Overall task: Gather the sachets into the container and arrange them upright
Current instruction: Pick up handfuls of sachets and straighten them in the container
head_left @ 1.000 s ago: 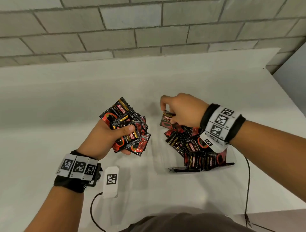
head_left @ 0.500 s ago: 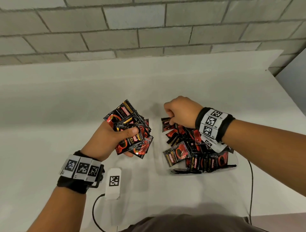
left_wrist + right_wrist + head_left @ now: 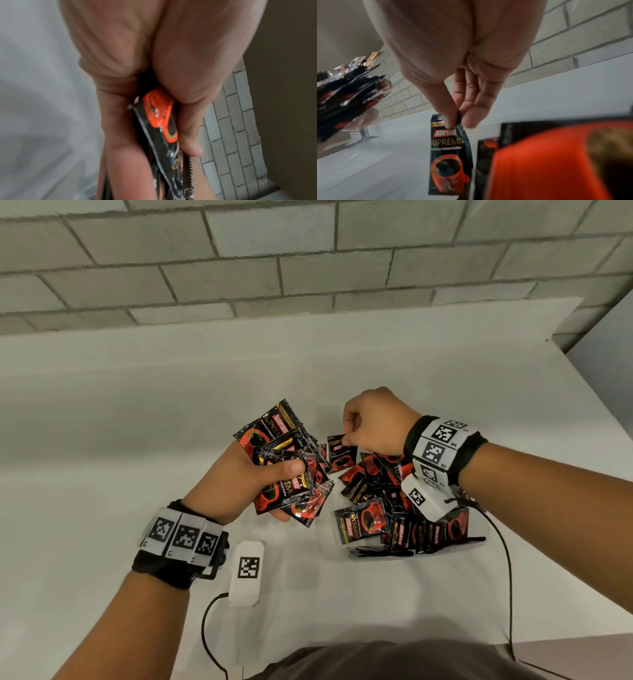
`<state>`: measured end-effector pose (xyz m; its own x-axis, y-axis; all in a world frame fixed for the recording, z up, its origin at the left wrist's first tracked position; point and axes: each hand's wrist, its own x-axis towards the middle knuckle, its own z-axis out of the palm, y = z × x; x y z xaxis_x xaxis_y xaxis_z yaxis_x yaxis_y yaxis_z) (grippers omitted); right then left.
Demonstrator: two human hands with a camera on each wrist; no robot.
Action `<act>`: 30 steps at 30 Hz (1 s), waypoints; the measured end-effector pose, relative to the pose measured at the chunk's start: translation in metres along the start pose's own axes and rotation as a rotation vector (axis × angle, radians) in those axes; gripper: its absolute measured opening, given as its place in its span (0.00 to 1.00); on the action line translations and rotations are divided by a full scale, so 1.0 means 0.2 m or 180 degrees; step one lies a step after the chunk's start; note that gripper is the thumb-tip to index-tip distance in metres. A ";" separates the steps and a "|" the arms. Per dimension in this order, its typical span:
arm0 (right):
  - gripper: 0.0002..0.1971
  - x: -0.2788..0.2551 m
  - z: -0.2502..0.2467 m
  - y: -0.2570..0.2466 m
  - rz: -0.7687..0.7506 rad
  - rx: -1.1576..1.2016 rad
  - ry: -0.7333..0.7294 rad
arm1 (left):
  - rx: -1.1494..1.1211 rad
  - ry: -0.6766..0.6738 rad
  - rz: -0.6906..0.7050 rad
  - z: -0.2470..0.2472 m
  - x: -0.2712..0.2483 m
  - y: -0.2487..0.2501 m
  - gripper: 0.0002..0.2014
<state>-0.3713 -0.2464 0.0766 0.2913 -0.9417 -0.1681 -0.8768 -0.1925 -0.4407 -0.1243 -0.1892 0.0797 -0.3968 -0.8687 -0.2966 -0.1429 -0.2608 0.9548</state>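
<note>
Sachet (image 3: 339,455): one, pinched by right hand (image 3: 375,421).

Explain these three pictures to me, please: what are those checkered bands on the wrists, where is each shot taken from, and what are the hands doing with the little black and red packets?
No machine here: a person works with bare hands and wears cameras. The wide picture comes from a camera on the head, looking down at a white table. The other two come from cameras strapped to each wrist, looking along the fingers. What the checkered bands are for the pictures do not show; they sit beside those cameras.

The left hand grips a fanned bunch of sachets; the left wrist view shows them edge-on between fingers and thumb. The right hand pinches a single sachet by its top edge, so it hangs upright. Its label reads Kopiko Supremo, with a red cup.

Below the right wrist stands a clear container crowded with more sachets, most of them leaning untidily.
</note>
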 end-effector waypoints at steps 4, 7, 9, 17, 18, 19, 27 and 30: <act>0.04 -0.02 0.04 0.01 -0.0144 -0.0067 -0.0029 | 0.0049 -0.0112 -0.0057 0.01 0.03 -0.01 0.17; 0.05 -0.02 0.02 0.04 -0.0155 -0.0028 -0.0140 | 0.0146 -0.0264 -0.0155 0.02 0.05 -0.01 0.17; 0.05 -0.04 -0.01 0.08 -0.0121 -0.0061 -0.0104 | 0.0171 -0.0325 -0.0202 0.03 0.06 -0.02 0.17; 0.06 -0.08 -0.03 0.15 -0.0163 0.0183 0.0061 | 0.0133 -0.0297 -0.0294 0.03 0.10 -0.03 0.17; 0.07 -0.07 -0.02 0.14 -0.0187 0.0236 0.0061 | 0.0131 -0.0290 -0.0313 0.03 0.10 -0.03 0.18; 0.07 -0.07 -0.02 0.13 -0.0204 0.0265 0.0045 | 0.0138 -0.0302 -0.0329 0.02 0.10 -0.03 0.18; 0.03 -0.04 0.00 0.09 -0.0107 -0.0017 0.0057 | 0.0190 -0.0311 -0.0226 0.03 0.09 -0.01 0.18; 0.03 -0.04 0.00 0.11 -0.0006 -0.0027 0.0080 | 0.0133 -0.0292 -0.0121 0.02 0.09 0.02 0.18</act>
<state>-0.3925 -0.2420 0.0688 0.2832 -0.9480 -0.1451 -0.8795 -0.1964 -0.4335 -0.1363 -0.2046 0.0782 -0.4713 -0.8158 -0.3352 -0.1965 -0.2734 0.9416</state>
